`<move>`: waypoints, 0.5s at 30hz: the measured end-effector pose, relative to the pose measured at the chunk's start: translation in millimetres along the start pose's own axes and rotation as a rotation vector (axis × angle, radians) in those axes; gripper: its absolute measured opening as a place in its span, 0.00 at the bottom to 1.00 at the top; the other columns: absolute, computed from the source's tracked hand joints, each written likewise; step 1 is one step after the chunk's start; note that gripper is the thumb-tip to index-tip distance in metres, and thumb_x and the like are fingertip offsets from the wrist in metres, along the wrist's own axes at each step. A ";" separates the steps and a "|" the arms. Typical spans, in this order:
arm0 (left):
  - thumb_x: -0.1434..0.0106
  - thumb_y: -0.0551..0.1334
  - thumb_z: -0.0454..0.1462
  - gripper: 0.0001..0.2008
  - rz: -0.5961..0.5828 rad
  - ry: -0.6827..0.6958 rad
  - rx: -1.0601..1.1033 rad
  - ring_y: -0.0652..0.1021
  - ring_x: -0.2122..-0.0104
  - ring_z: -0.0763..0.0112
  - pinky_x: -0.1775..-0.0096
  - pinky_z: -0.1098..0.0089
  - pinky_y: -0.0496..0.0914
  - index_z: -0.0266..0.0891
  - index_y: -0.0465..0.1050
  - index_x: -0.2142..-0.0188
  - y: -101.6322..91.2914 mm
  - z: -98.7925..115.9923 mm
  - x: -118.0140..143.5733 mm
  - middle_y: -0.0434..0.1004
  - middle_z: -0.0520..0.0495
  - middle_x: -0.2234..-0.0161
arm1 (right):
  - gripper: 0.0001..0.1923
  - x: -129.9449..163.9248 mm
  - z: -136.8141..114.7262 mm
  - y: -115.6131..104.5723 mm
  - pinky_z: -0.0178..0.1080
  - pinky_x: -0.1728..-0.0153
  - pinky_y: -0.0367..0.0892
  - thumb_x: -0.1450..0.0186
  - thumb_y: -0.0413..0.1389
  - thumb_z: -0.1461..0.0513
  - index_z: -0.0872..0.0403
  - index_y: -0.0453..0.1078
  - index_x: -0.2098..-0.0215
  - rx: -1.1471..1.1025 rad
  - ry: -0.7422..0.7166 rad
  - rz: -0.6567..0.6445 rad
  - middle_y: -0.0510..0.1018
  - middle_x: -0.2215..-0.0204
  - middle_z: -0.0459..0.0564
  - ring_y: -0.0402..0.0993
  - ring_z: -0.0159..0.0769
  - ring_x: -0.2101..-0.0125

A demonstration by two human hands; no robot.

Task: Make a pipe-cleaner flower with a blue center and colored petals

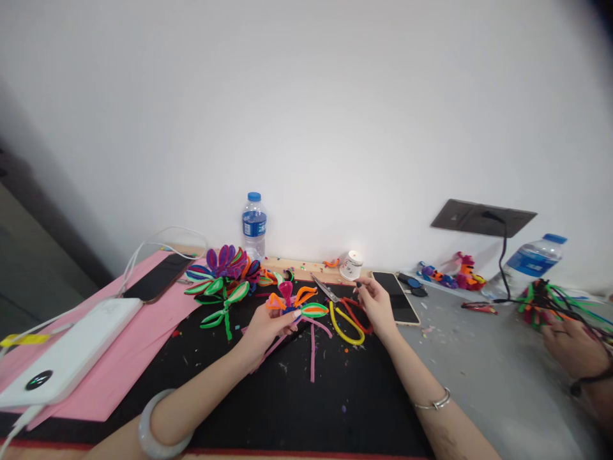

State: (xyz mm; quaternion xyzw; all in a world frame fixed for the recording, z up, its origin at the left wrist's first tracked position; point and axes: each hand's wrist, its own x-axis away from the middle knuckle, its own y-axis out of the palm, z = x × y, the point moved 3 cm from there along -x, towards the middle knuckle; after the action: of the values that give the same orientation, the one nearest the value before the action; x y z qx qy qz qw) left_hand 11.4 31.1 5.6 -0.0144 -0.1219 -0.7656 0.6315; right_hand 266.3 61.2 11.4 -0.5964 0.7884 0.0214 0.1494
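Against a bare white wall, the left hand [268,326] pinched a half-built pipe-cleaner flower [292,301] over the counter [306,396], while the right hand [376,305], fingers closed on the scissors [342,306], seemed ready to trim a stem.

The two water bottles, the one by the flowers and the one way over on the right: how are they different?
The bottle behind the pipe-cleaner flowers stands upright against the wall, while the bottle on the right appears tilted over, leaning toward the wall. The upright one sits at the back of the wooden table edge; the tilted one rests on the grey surface beside a black cable. Both are clear plastic with blue caps and blue labels.
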 end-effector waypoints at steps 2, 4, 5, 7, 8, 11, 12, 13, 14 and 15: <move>0.53 0.66 0.41 0.13 -0.006 0.003 0.005 0.71 0.81 0.78 0.77 0.78 0.64 0.32 0.69 0.76 -0.1 0.0 -0.2 0.71 0.51 0.82 | 0.13 -0.1 -1.4 -0.9 0.30 0.85 0.53 0.43 0.53 0.56 0.55 0.66 0.63 0.000 0.000 0.009 0.70 0.77 0.45 0.57 0.25 0.84; 0.53 0.66 0.41 0.13 -0.006 -0.003 0.007 0.71 0.81 0.78 0.77 0.78 0.65 0.33 0.69 0.76 0.1 0.3 0.0 0.71 0.51 0.82 | 0.13 -0.4 -2.5 -1.8 0.30 0.85 0.54 0.43 0.53 0.56 0.55 0.67 0.64 -0.006 0.002 0.020 0.70 0.76 0.45 0.57 0.25 0.84; 0.53 0.67 0.41 0.13 -0.004 -0.008 0.007 0.71 0.81 0.78 0.77 0.78 0.65 0.33 0.68 0.76 0.1 0.3 0.1 0.71 0.52 0.82 | 0.13 -0.5 -2.8 -2.1 0.30 0.85 0.55 0.43 0.53 0.56 0.55 0.67 0.64 -0.016 0.007 0.025 0.71 0.76 0.45 0.57 0.24 0.84; 0.53 0.67 0.41 0.13 0.000 -0.014 0.007 0.71 0.81 0.78 0.77 0.78 0.65 0.33 0.68 0.76 0.1 0.1 0.3 0.71 0.52 0.82 | 0.12 -0.4 -3.2 -2.2 0.30 0.83 0.59 0.44 0.54 0.56 0.55 0.67 0.65 -0.061 0.024 0.033 0.71 0.77 0.45 0.60 0.25 0.83; 0.53 0.67 0.41 0.13 0.001 -0.014 0.007 0.71 0.81 0.78 0.77 0.78 0.65 0.33 0.68 0.76 0.0 -0.1 0.2 0.71 0.52 0.82 | 0.12 -0.2 -3.4 -1.9 0.30 0.82 0.61 0.44 0.54 0.56 0.55 0.67 0.66 -0.097 0.034 0.036 0.71 0.77 0.45 0.62 0.26 0.81; 0.53 0.66 0.41 0.13 -0.004 -0.003 0.006 0.71 0.80 0.78 0.76 0.77 0.65 0.33 0.69 0.76 -0.4 -1.3 -0.5 0.71 0.51 0.81 | 0.11 1.0 -4.1 -0.5 0.32 0.77 0.67 0.45 0.55 0.56 0.55 0.66 0.66 -0.217 0.084 0.041 0.70 0.78 0.44 0.68 0.30 0.75; 0.53 0.66 0.41 0.13 -0.006 -0.002 0.004 0.71 0.80 0.78 0.76 0.77 0.65 0.33 0.69 0.75 -0.6 -1.7 -0.8 0.71 0.51 0.81 | 0.11 1.4 -4.4 0.0 0.33 0.76 0.68 0.45 0.55 0.57 0.54 0.65 0.66 -0.250 0.101 0.041 0.70 0.79 0.44 0.69 0.31 0.74; 0.53 0.66 0.41 0.13 -0.006 -0.001 0.003 0.71 0.80 0.77 0.76 0.77 0.65 0.33 0.69 0.75 -0.8 -2.1 -1.1 0.71 0.51 0.81 | 0.11 1.7 -4.7 0.4 0.34 0.75 0.69 0.45 0.55 0.58 0.54 0.64 0.65 -0.278 0.115 0.041 0.69 0.79 0.43 0.70 0.32 0.74; 0.52 0.66 0.41 0.13 -0.007 -0.001 0.003 0.71 0.80 0.78 0.76 0.77 0.65 0.33 0.69 0.75 -0.9 -2.3 -1.2 0.71 0.51 0.81 | 0.11 2.0 -4.9 0.6 0.35 0.74 0.70 0.45 0.55 0.58 0.53 0.63 0.65 -0.299 0.126 0.042 0.68 0.80 0.42 0.70 0.32 0.74; 0.53 0.66 0.41 0.13 -0.006 -0.003 0.001 0.71 0.80 0.78 0.76 0.77 0.65 0.33 0.69 0.76 -1.0 -2.5 -1.3 0.71 0.51 0.81 | 0.10 2.1 -5.1 0.7 0.36 0.73 0.70 0.45 0.55 0.59 0.53 0.63 0.65 -0.315 0.132 0.044 0.68 0.80 0.41 0.71 0.32 0.75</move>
State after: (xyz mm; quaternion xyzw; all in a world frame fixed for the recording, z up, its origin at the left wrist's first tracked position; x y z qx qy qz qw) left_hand 11.0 32.0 2.8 -0.0151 -0.1233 -0.7674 0.6290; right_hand 264.1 58.4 15.6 -0.5950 0.7963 0.1085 0.0014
